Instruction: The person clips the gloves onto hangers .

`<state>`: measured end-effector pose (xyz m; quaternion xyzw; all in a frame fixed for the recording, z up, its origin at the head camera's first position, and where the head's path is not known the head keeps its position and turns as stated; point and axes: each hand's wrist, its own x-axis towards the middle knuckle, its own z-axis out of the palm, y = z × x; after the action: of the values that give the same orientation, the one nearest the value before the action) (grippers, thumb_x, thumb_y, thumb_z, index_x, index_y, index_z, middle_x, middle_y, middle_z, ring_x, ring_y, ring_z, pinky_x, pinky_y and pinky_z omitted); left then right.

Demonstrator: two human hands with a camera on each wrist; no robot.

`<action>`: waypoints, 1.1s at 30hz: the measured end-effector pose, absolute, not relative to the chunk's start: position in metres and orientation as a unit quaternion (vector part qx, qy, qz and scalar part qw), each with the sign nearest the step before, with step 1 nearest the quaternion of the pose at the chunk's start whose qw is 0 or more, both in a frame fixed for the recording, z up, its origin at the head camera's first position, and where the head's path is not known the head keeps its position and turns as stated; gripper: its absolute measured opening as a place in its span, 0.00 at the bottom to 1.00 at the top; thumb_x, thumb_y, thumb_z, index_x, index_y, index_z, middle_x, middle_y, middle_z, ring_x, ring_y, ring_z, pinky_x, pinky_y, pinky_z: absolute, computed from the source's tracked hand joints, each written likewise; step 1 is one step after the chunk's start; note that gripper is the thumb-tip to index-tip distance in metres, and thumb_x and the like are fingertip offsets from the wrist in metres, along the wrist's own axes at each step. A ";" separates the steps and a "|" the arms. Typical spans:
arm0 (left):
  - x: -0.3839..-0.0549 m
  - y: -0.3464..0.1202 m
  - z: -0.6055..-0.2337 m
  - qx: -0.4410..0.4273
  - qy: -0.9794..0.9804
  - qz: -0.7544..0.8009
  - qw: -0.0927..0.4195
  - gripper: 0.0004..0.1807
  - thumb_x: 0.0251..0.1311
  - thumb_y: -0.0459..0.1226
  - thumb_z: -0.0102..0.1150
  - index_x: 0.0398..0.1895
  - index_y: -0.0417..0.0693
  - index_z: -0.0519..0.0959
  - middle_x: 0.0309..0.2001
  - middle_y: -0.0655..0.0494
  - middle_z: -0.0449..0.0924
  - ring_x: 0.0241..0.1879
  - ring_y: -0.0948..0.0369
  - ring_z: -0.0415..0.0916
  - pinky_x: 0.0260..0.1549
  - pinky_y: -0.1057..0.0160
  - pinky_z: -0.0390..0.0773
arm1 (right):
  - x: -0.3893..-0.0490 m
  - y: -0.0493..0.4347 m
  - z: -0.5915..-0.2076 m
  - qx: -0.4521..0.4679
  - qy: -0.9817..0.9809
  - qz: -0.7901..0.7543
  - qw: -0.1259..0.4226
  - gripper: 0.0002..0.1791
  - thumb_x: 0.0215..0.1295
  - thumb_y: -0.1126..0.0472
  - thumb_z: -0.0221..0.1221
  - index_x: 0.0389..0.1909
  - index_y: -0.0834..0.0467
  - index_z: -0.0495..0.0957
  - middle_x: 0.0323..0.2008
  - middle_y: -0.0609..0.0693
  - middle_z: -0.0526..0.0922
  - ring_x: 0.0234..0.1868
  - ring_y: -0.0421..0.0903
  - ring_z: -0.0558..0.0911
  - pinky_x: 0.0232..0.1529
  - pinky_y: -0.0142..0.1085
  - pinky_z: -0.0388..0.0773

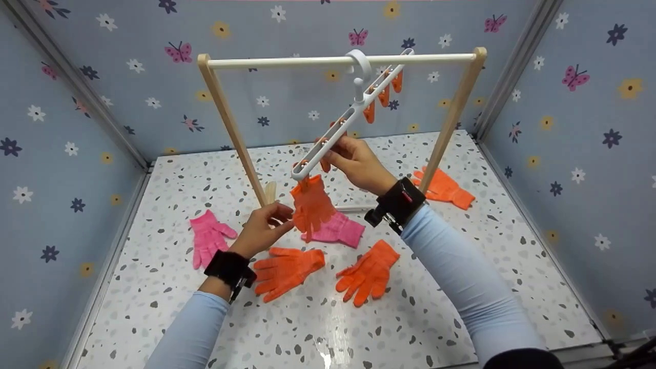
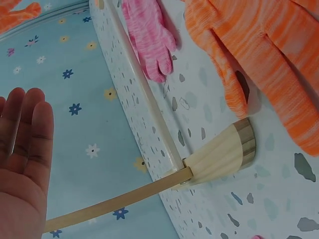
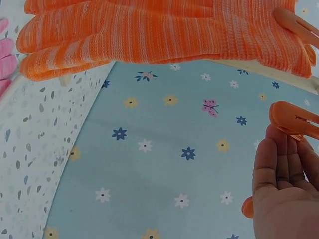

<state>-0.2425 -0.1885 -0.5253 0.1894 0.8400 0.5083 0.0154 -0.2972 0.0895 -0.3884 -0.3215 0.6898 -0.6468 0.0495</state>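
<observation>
An orange glove (image 1: pixel 313 205) hangs by its cuff from an orange clip at the near end of a white clip hanger (image 1: pixel 328 141). My left hand (image 1: pixel 264 228) is beside this glove, fingers loosely bent and tips close to its edge; whether they touch cannot be told. In the left wrist view its fingers (image 2: pixel 37 124) look relaxed and hold nothing. My right hand (image 1: pixel 361 164) is at the hanger's near half and pinches the neighbouring orange clip (image 3: pixel 294 119), the thumb partly hidden. The right wrist view shows the hanging glove (image 3: pixel 149 35) above that hand.
The hanger hooks over the rail (image 1: pixel 287 62) of a wooden stand. Orange gloves (image 1: pixel 289 271), (image 1: pixel 369 274), (image 1: pixel 446 189) and pink gloves (image 1: pixel 210 238), (image 1: pixel 346 230) lie on the speckled floor. More orange clips (image 1: pixel 384 95) hang along the hanger's far half. Flowered panels (image 1: pixel 589 128) enclose the space.
</observation>
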 end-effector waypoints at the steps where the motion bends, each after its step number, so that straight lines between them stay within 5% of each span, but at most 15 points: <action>1: -0.243 -0.188 -0.527 0.193 0.841 0.506 0.023 0.13 0.72 0.32 0.69 0.57 0.40 0.84 0.48 0.44 0.90 0.48 0.51 0.86 0.51 0.60 0.83 | -0.297 0.090 -0.389 -0.321 0.691 -0.646 0.049 0.17 0.83 0.71 0.53 0.65 0.74 0.77 0.34 0.47 0.81 0.38 0.50 0.77 0.44 0.33 0.73; 15: -0.247 -0.183 -0.543 0.226 0.874 0.420 0.089 0.21 0.68 0.32 0.73 0.62 0.46 0.84 0.53 0.48 0.87 0.54 0.48 0.83 0.58 0.44 0.84 | -0.297 0.090 -0.388 -0.320 0.690 -0.647 0.046 0.18 0.83 0.72 0.53 0.66 0.76 0.76 0.37 0.47 0.83 0.39 0.43 0.79 0.47 0.33 0.77; 33: -0.243 -0.170 -0.560 0.212 0.919 0.295 0.151 0.23 0.66 0.36 0.76 0.61 0.41 0.82 0.60 0.41 0.86 0.60 0.43 0.82 0.63 0.42 0.81 | -0.297 0.091 -0.388 -0.328 0.689 -0.645 0.045 0.16 0.83 0.71 0.53 0.63 0.76 0.77 0.33 0.49 0.81 0.38 0.44 0.78 0.45 0.34 0.74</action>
<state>-0.2426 -0.1705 -0.5595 0.2123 0.9194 0.2945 0.1510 -0.2967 0.0914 -0.3882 -0.3281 0.6890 -0.6447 0.0449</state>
